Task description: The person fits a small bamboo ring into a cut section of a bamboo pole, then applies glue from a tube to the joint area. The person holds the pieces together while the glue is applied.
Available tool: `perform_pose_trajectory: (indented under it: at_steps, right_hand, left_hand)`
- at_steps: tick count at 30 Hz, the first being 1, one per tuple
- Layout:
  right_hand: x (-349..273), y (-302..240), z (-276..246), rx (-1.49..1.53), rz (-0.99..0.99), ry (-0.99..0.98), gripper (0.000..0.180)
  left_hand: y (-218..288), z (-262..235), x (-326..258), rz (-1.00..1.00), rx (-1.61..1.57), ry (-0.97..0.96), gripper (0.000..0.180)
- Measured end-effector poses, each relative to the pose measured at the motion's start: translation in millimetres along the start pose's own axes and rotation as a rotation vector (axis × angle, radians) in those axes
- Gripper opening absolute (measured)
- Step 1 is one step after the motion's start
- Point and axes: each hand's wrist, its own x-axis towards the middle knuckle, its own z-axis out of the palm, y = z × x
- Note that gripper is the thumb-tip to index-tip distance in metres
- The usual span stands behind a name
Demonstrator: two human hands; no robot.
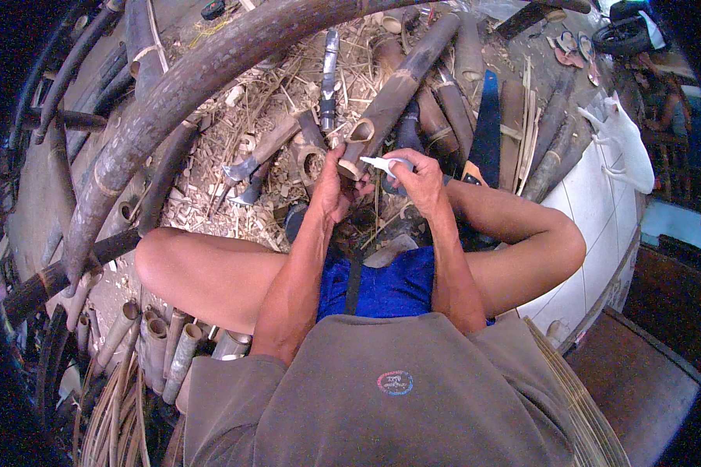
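Note:
My left hand (336, 191) is wrapped round the near end of a dark bamboo pole (405, 86), which slants away to the upper right. A pale oval opening is cut in the pole near that end. In my right hand (422, 180) is a small white squeeze bottle (378, 163) with a narrow nozzle. The nozzle points left, close to the pole's cut end; whether it touches cannot be made out. Just left of the pole lies a hatchet-like tool (245, 169) with a metal head. A handsaw (487, 128) with a dark blade rests to the right.
A thick curved bamboo pole (202, 86) arches across the upper left. Wood shavings (241, 101) cover the ground among several bamboo pieces. Short bamboo tubes (156, 342) stand at lower left. A white animal (625, 144) lies on the tiles (592, 218) at right, below some sandals (572, 50).

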Motion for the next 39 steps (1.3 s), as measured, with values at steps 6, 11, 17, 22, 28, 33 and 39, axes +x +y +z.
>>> perform_pose_trajectory:
  at_steps: [6, 11, 17, 22, 28, 33, 39]
  right_hand:
    - [-1, -3, 0, 0.011, -0.006, 0.025, 0.022]
    - [1, 4, -3, -0.028, -0.035, 0.012, 0.021]
    - [5, 5, -3, -0.04, -0.045, 0.062, 0.023]
    - [2, 2, 2, -0.03, -0.026, 0.057, 0.023]
    - [7, 0, 1, -0.022, -0.031, 0.116, 0.021]
    - [7, -1, -4, 0.155, -0.057, 0.101, 0.02]
    - [6, -4, -8, 0.305, 0.029, 0.165, 0.021]
  left_hand:
    - [-3, 1, 2, 0.017, -0.015, 0.007, 0.061]
    - [-3, 2, 3, 0.017, -0.008, 0.002, 0.062]
    - [-4, -1, 3, 0.018, -0.012, 0.0, 0.059]
    - [-1, 4, -1, -0.012, -0.039, 0.024, 0.059]
    - [-2, 6, -2, -0.002, -0.031, 0.008, 0.059]
    - [4, 7, -5, -0.05, -0.075, -0.029, 0.058]
    - [5, 9, -7, -0.054, -0.107, 0.04, 0.055]
